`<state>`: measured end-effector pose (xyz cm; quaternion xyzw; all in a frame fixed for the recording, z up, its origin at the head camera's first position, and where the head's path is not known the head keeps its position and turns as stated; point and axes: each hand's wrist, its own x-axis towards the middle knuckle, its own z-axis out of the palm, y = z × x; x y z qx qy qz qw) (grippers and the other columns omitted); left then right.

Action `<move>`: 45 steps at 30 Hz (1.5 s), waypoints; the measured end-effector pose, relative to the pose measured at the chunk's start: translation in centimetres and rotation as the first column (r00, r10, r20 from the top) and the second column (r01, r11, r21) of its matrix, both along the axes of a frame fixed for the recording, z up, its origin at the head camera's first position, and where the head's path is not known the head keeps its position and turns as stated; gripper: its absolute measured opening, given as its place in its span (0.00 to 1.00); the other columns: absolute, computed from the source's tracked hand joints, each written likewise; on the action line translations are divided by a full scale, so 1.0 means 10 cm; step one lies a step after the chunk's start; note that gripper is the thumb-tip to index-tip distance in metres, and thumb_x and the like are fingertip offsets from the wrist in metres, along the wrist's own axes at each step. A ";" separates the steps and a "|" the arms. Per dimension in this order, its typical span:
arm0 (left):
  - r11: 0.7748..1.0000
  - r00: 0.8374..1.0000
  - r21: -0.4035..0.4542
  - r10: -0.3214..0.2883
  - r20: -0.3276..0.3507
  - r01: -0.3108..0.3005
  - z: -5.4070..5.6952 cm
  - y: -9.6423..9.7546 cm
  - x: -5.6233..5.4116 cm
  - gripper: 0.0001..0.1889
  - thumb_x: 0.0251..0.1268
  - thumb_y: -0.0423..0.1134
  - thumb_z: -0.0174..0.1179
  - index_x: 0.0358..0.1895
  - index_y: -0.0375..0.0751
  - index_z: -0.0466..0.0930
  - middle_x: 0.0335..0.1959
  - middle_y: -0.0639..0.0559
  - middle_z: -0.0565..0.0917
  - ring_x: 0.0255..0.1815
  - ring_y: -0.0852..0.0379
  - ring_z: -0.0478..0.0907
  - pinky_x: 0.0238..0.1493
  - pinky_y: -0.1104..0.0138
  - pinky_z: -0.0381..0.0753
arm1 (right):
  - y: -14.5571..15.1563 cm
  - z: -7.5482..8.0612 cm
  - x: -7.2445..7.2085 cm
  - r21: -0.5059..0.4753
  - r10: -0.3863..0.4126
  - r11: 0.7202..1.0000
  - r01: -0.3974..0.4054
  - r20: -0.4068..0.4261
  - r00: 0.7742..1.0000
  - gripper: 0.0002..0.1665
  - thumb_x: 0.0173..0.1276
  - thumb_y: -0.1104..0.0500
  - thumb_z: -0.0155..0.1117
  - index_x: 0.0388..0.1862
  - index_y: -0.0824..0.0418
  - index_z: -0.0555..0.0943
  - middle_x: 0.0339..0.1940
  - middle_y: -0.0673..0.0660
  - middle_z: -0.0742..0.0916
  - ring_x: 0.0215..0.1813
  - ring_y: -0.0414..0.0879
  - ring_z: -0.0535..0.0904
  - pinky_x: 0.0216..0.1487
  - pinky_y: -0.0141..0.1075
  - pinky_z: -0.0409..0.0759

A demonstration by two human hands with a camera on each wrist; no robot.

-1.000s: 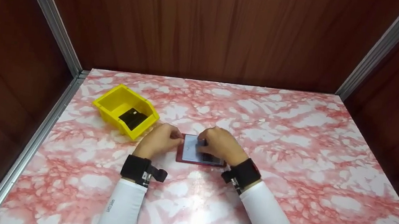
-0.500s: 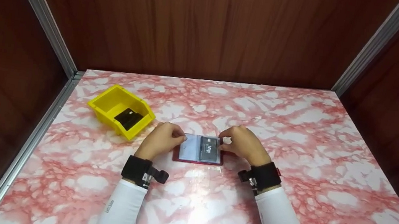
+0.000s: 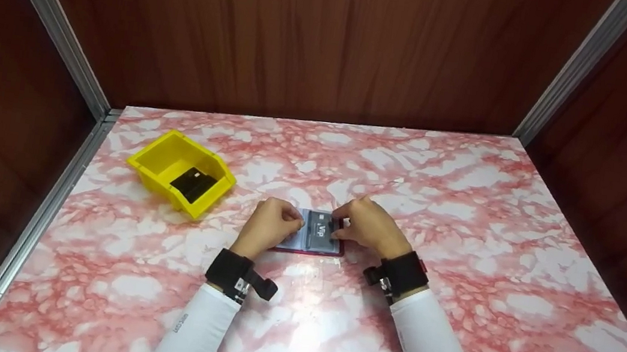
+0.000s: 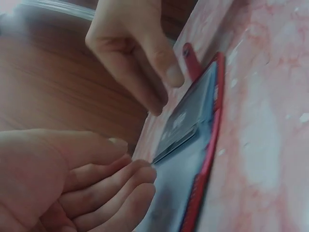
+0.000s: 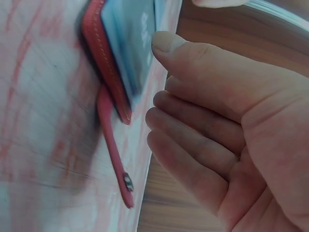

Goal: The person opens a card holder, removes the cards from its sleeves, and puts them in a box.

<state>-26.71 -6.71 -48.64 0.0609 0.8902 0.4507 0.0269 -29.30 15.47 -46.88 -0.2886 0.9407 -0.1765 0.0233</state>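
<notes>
A red card holder (image 3: 312, 253) lies spread on the table between the hands, with clear plastic sleeves inside. A dark grey card (image 3: 319, 231) printed "Vip" sits in its right-hand page. The left hand (image 3: 269, 226) is over the left page, fingers loosely bent and holding nothing in the left wrist view. At the card's right edge is the right hand (image 3: 370, 227), its thumb (image 5: 169, 44) overlapping the card in the right wrist view and its other fingers relaxed. A red strap (image 5: 113, 140) with a metal snap sticks out from the holder's right side.
A yellow bin (image 3: 151, 177) stands to the left of the holder, with black cards (image 3: 193, 184) inside. Brown wood-grain panels (image 3: 319, 37) enclose the pink-marbled table (image 3: 440, 180) at the back and sides.
The right hand has moved off the middle of the holder to its right edge, uncovering the grey card. The left hand has shifted from the holder's left edge over the left page.
</notes>
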 end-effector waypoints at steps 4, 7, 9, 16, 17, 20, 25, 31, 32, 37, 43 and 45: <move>0.995 0.999 0.091 0.032 0.024 -0.034 -0.03 0.06 0.00 0.04 0.53 0.38 0.64 0.30 0.43 0.84 0.21 0.52 0.83 0.19 0.61 0.78 0.23 0.71 0.78 | -0.04 -0.03 -0.01 0.019 0.001 1.000 -0.001 -0.021 1.000 0.19 0.47 0.52 0.75 0.41 0.52 0.86 0.35 0.48 0.88 0.35 0.43 0.79 0.41 0.38 0.76; 0.985 0.999 0.168 0.034 0.034 -0.039 -0.04 0.09 -0.01 0.05 0.53 0.37 0.63 0.32 0.40 0.84 0.23 0.50 0.84 0.22 0.58 0.81 0.24 0.70 0.80 | -0.06 -0.03 -0.02 0.019 0.005 1.000 -0.004 -0.046 0.999 0.18 0.46 0.51 0.76 0.38 0.51 0.86 0.32 0.47 0.88 0.33 0.41 0.77 0.40 0.38 0.76; 0.978 0.999 0.203 0.030 0.042 -0.038 -0.06 0.12 -0.01 0.05 0.53 0.36 0.63 0.33 0.39 0.83 0.24 0.48 0.84 0.24 0.55 0.82 0.25 0.69 0.81 | -0.06 -0.04 -0.03 0.012 0.005 1.000 -0.004 -0.051 0.999 0.17 0.45 0.51 0.76 0.37 0.50 0.87 0.31 0.46 0.88 0.32 0.41 0.76 0.40 0.38 0.75; 0.960 0.994 0.275 0.032 0.107 -0.061 -0.17 0.16 -0.01 0.06 0.52 0.33 0.62 0.34 0.35 0.83 0.24 0.44 0.85 0.24 0.54 0.83 0.26 0.65 0.83 | -0.03 -0.08 -0.05 -0.042 -0.029 0.999 0.029 0.014 0.999 0.20 0.43 0.52 0.77 0.39 0.52 0.87 0.35 0.47 0.88 0.35 0.41 0.78 0.41 0.37 0.76; 0.954 0.992 0.293 0.033 0.123 -0.068 -0.18 0.16 -0.01 0.07 0.53 0.33 0.62 0.34 0.34 0.83 0.24 0.43 0.85 0.24 0.54 0.83 0.26 0.65 0.83 | -0.02 -0.09 -0.05 -0.051 -0.030 0.998 0.031 0.023 0.999 0.20 0.43 0.52 0.77 0.39 0.52 0.87 0.35 0.47 0.88 0.35 0.41 0.78 0.41 0.37 0.76; 0.939 0.985 0.332 0.032 0.170 -0.087 -0.19 0.17 0.00 0.07 0.53 0.32 0.62 0.34 0.32 0.82 0.25 0.40 0.85 0.23 0.54 0.83 0.26 0.64 0.83 | -0.01 -0.10 -0.05 -0.068 -0.022 0.997 0.024 0.036 0.999 0.20 0.44 0.53 0.77 0.40 0.52 0.87 0.36 0.47 0.88 0.35 0.42 0.79 0.40 0.36 0.76; 0.931 0.976 0.341 0.060 0.208 -0.129 -0.19 0.17 -0.01 0.07 0.52 0.31 0.61 0.33 0.31 0.82 0.24 0.41 0.85 0.21 0.55 0.83 0.25 0.65 0.83 | -0.01 -0.11 -0.07 -0.088 0.004 0.996 -0.001 0.026 1.000 0.20 0.45 0.54 0.77 0.40 0.51 0.86 0.35 0.48 0.88 0.35 0.43 0.80 0.39 0.36 0.76; 0.909 0.966 0.376 0.090 0.243 -0.179 -0.22 0.16 -0.01 0.05 0.50 0.29 0.58 0.31 0.31 0.81 0.22 0.41 0.84 0.20 0.55 0.83 0.24 0.65 0.83 | 0.00 -0.10 -0.08 -0.089 0.024 0.996 -0.020 0.049 0.998 0.21 0.44 0.55 0.77 0.41 0.53 0.86 0.38 0.49 0.88 0.39 0.44 0.82 0.43 0.37 0.78; 0.910 0.966 0.376 0.087 0.242 -0.176 -0.22 0.15 -0.02 0.05 0.51 0.29 0.58 0.31 0.30 0.81 0.22 0.41 0.84 0.20 0.54 0.83 0.24 0.65 0.83 | 0.00 -0.10 -0.08 -0.089 0.025 0.996 -0.020 0.054 0.998 0.22 0.44 0.55 0.77 0.42 0.53 0.86 0.38 0.50 0.88 0.40 0.44 0.82 0.43 0.37 0.78; 0.903 0.958 0.393 0.063 0.281 -0.174 -0.22 0.11 -0.03 0.07 0.53 0.30 0.59 0.34 0.28 0.81 0.23 0.39 0.85 0.22 0.53 0.84 0.26 0.64 0.83 | -0.01 -0.10 -0.08 -0.081 0.024 0.997 -0.019 0.059 0.998 0.22 0.44 0.55 0.77 0.42 0.53 0.86 0.39 0.49 0.88 0.41 0.42 0.82 0.44 0.37 0.78; 0.874 0.948 0.450 0.035 0.317 -0.183 -0.19 0.07 -0.05 0.09 0.55 0.31 0.60 0.36 0.27 0.81 0.27 0.38 0.85 0.26 0.50 0.85 0.30 0.63 0.84 | -0.01 -0.08 -0.09 -0.081 0.029 0.996 -0.026 0.029 0.999 0.22 0.44 0.54 0.77 0.42 0.53 0.86 0.40 0.49 0.88 0.42 0.42 0.83 0.45 0.38 0.79; 0.879 0.946 0.444 0.022 0.325 -0.173 -0.20 0.07 -0.04 0.09 0.54 0.31 0.60 0.36 0.27 0.81 0.27 0.38 0.85 0.26 0.50 0.85 0.31 0.63 0.84 | -0.01 -0.10 -0.08 -0.076 0.022 0.997 -0.020 0.030 0.999 0.22 0.43 0.54 0.77 0.42 0.52 0.86 0.39 0.49 0.88 0.42 0.41 0.83 0.45 0.37 0.79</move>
